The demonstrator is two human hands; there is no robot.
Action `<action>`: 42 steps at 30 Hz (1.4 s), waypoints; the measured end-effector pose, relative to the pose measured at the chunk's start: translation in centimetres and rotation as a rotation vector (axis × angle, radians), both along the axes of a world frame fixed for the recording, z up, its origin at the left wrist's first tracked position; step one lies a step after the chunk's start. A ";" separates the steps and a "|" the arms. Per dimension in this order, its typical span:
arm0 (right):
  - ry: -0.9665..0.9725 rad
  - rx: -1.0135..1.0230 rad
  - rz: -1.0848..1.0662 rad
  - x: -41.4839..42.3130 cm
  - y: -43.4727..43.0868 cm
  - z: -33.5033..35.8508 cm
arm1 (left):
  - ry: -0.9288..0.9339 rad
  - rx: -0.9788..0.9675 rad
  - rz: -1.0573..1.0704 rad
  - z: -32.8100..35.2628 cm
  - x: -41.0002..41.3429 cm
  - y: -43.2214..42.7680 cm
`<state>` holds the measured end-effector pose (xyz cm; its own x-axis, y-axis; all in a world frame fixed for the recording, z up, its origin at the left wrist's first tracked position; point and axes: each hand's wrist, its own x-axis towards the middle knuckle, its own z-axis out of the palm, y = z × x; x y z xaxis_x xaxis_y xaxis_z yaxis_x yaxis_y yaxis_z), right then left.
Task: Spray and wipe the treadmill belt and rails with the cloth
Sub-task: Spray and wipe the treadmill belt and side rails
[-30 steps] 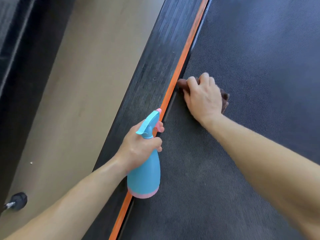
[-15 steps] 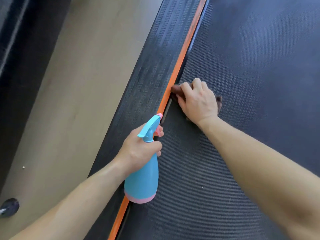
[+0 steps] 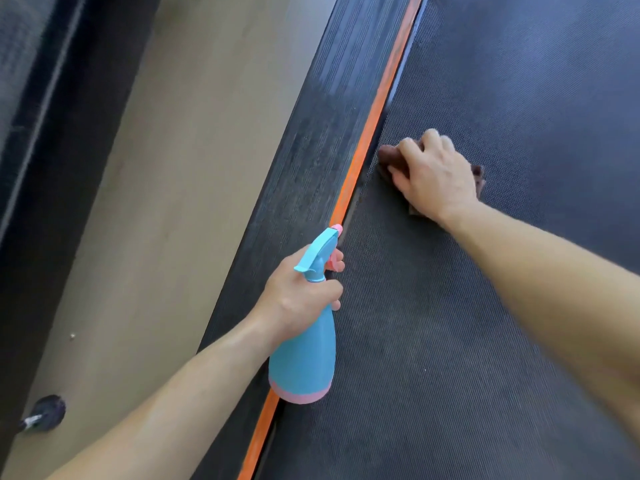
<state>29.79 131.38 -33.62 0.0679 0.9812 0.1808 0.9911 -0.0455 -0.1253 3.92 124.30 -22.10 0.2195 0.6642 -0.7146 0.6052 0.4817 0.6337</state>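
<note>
Entry: belt margin by the left rail. Right hand point(image 3: 433, 174): palm down, fingers bent over a bunched brown cloth point(image 3: 388, 157), which I have pressed onto the treadmill belt point(image 3: 485, 323) just beside the orange strip point(image 3: 367, 133); cloth corners show at the fingertips and past the heel of the hand. Left hand point(image 3: 301, 292): wrapped round the neck of the blue spray bottle point(image 3: 304, 362), a finger by the pink trigger, nozzle aimed up along the strip, pink base toward me, bottle held above the seam. Left rail point(image 3: 304, 150): dark ribbed tread with greyish streaks, not touched by the cloth. Floor point(image 3: 173, 168): tan, left of the rail, with a small black knob point(image 3: 45, 412) near the lower corner. Step in hand, as I judge it: wiping the belt edge where it meets the strip. To do it well I would spread the cloth flatter so more of it bears, press evenly through the palm, and draw long overlapping passes parallel to the strip, working a fold into the groove, where grime seems likely to gather. I would spray ahead of the cloth, not onto the hand, and sparingly, since a wet belt may be slippery. The rail wants its own pass.
</note>
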 end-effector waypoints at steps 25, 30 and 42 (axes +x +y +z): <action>0.105 0.005 0.234 -5.4 -11.5 -0.6 | 0.047 0.044 -0.143 0.6 1.5 0.4; 0.116 -0.138 0.236 -3.6 -20.0 -0.3 | 0.076 0.069 -0.267 1.2 5.3 0.4; 0.184 -0.127 -0.599 7.5 -34.2 1.2 | -0.001 0.005 -0.651 1.2 20.7 -6.2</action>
